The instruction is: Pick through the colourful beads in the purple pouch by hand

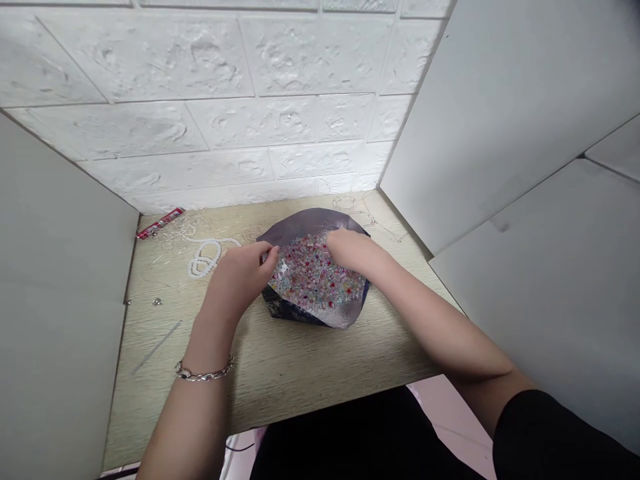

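A shiny open bag point(300, 225) lies flat on the wooden table point(280, 373), spread with many small pink, red and clear beads point(315, 277). My left hand point(240, 277) rests at the bag's left edge, fingertips pinched together over the beads; what they hold is too small to see. My right hand point(353, 250) lies on the beads at the bag's upper right, fingers curled down into them. A chain bracelet point(204, 373) sits on my left wrist.
A string of white beads point(205, 257) coils left of the bag. A red packet point(161, 223) lies at the back left, a thin needle-like rod point(157, 347) at the left, clear rings point(345, 201) at the back. White panels wall in both sides.
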Tool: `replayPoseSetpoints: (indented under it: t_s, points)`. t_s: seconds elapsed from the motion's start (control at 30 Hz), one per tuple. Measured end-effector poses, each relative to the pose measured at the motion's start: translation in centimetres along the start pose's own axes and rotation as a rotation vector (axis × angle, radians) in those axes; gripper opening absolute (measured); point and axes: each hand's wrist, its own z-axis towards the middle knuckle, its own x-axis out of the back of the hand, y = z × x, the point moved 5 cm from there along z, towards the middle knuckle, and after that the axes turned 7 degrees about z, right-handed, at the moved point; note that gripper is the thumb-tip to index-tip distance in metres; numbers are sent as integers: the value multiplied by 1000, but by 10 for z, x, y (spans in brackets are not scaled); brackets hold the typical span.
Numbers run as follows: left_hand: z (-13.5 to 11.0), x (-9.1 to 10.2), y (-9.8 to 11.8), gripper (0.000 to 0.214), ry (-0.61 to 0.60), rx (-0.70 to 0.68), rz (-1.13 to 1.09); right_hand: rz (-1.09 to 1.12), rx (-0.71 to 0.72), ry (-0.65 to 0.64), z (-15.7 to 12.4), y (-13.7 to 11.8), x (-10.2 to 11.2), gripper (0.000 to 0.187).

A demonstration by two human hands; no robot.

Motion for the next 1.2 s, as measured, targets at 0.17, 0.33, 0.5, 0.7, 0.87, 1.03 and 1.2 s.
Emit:
replayPoseSetpoints:
  t_s: [0.17,0.33,0.5,0.7,0.87,1.03,1.2]
  points:
    - [0,-1,0,38,5,-14,-9,-13,26,29,-2,-4,-3,30]
    - [0,-1,-1,38,12,-21,12,272,121,-37,-2,-6,0,13]
    - [-2,2,0,39,11,-22,2,1151,129,-303,-11,-13,6,17]
    - [-1,1,0,36,11,-9,-24,1800,45,-574,-12,-21,2,12]
    - [-1,1,-2,35,40,16,-44,2055,21,-623,-3,-23,-8,14]
    - [-2,3,0,36,38,-17,-32,1966,41,-509,3,-23,-7,29]
    - [-2,2,1,38,35,-21,-6,1279,102,-308,0,-18,3,29]
